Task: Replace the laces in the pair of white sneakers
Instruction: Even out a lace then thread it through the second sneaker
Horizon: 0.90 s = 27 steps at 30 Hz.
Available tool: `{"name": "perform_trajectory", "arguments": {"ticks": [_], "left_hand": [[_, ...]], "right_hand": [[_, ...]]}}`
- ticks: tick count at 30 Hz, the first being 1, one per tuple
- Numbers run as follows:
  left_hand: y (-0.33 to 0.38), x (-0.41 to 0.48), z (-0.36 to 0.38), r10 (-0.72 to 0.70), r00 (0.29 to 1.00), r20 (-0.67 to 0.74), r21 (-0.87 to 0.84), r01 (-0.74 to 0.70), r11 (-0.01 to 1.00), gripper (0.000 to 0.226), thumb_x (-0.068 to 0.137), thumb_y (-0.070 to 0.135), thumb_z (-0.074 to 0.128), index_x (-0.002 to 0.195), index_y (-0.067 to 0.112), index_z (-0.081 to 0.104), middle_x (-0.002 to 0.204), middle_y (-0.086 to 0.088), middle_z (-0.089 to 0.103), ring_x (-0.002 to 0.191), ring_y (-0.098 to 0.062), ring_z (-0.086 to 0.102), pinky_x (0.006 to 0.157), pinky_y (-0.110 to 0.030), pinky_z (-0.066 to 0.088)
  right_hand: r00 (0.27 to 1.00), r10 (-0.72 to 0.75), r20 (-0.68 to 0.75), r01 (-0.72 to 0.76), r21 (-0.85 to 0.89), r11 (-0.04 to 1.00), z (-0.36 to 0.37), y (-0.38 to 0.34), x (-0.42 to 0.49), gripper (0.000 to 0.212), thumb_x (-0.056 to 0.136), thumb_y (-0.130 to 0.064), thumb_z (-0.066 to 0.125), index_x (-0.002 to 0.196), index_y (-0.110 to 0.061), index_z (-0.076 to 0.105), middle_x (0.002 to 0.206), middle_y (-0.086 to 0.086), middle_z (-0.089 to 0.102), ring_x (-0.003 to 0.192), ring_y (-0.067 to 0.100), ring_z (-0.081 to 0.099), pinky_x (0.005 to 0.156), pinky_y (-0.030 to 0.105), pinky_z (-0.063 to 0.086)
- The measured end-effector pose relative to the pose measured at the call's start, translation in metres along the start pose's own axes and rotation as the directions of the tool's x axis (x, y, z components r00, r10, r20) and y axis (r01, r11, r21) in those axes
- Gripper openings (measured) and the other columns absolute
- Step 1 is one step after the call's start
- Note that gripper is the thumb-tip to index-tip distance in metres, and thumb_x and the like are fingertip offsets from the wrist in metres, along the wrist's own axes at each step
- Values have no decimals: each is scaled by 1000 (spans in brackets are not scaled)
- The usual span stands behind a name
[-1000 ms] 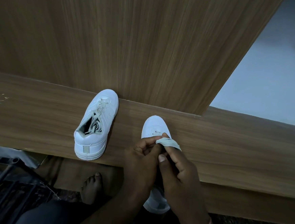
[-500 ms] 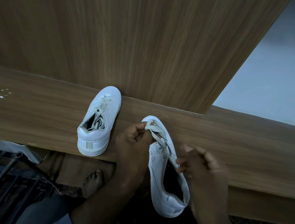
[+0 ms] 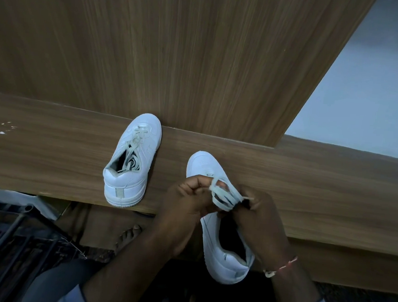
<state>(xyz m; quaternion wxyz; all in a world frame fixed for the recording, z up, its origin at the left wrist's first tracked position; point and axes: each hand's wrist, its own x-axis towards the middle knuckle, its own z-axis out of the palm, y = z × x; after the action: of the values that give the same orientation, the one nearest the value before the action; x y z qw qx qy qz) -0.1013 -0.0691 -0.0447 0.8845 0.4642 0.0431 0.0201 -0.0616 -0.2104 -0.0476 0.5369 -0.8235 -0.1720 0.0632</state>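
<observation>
Both hands at lower centre: left hand [image 3: 187, 197] and right hand [image 3: 260, 210] pinch the lace [image 3: 223, 195] over the shoe [image 3: 224, 243]. Lace is limp, flat, light; grip near the tip.

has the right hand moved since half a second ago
Yes. The right hand has come in leftward and up along the wooden ledge, from beside the held sneaker to its laces, meeting the left hand.

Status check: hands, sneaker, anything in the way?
Left hand and right hand both pinching lace over near sneaker. Second sneaker apart, laced. Nothing in the way.
</observation>
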Motion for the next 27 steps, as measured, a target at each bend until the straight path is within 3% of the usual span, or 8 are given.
{"name": "perform_trajectory", "arguments": {"ticks": [3,5,7,12,15,19,21,27], "left_hand": [[0,-4,-6,47,989,140,492,-111,864,15,80,-1,69,78,13,76,76,7,74,74,-1,69,67,-12,48],[-9,-6,-9,121,964,237,813,-265,518,12,83,10,71,89,19,78,77,11,74,73,7,63,65,-2,39],[-23,-3,-8,165,926,339,904,-369,216,20,80,18,65,95,23,77,82,3,75,78,-3,61,61,2,33],[-34,3,8,81,956,282,959,-277,-63,33,90,15,47,114,23,68,106,-3,69,96,-20,61,77,-28,46],[-35,6,7,60,959,278,954,-268,-132,29,91,13,46,112,17,65,110,-2,66,100,-17,58,79,-23,41],[-24,-2,3,-51,956,290,954,-284,97,10,83,19,56,86,17,65,81,4,66,71,-6,56,61,-11,35],[-20,-1,-2,-68,957,283,952,-271,144,20,80,29,51,75,15,65,72,4,65,65,-8,56,57,-14,38],[-30,4,-1,10,963,271,957,-268,-109,27,92,16,48,97,21,74,98,1,69,86,-15,62,67,-19,39]], "right_hand": [[998,51,37,-53,59,997,-9,0,7,28,75,-7,66,79,-33,78,83,-8,76,81,6,71,76,23,54],[989,94,111,-99,43,994,-21,-1,9,30,81,1,66,85,-26,79,89,-4,77,86,11,73,80,26,56],[981,133,142,-127,-51,991,-32,-4,4,39,89,10,54,93,-21,78,91,-7,77,86,6,72,73,16,54],[988,104,111,-69,-281,957,-29,0,-13,38,92,-2,52,108,-31,72,103,-21,72,96,-11,64,81,9,48],[996,85,14,-81,-199,977,-25,4,-20,28,92,-6,61,101,-31,72,99,-19,73,93,-9,66,80,11,50],[990,109,-93,-119,-107,987,-15,3,-23,27,86,-1,67,87,-27,71,86,-13,74,83,-7,68,69,9,49],[988,99,-122,-114,-126,985,-7,2,-25,27,85,0,67,83,-27,71,78,-14,73,76,-6,68,64,9,48],[992,103,-76,-122,-312,942,0,0,-28,28,88,-4,59,94,-28,71,85,-13,74,79,-6,67,71,14,54]]}}
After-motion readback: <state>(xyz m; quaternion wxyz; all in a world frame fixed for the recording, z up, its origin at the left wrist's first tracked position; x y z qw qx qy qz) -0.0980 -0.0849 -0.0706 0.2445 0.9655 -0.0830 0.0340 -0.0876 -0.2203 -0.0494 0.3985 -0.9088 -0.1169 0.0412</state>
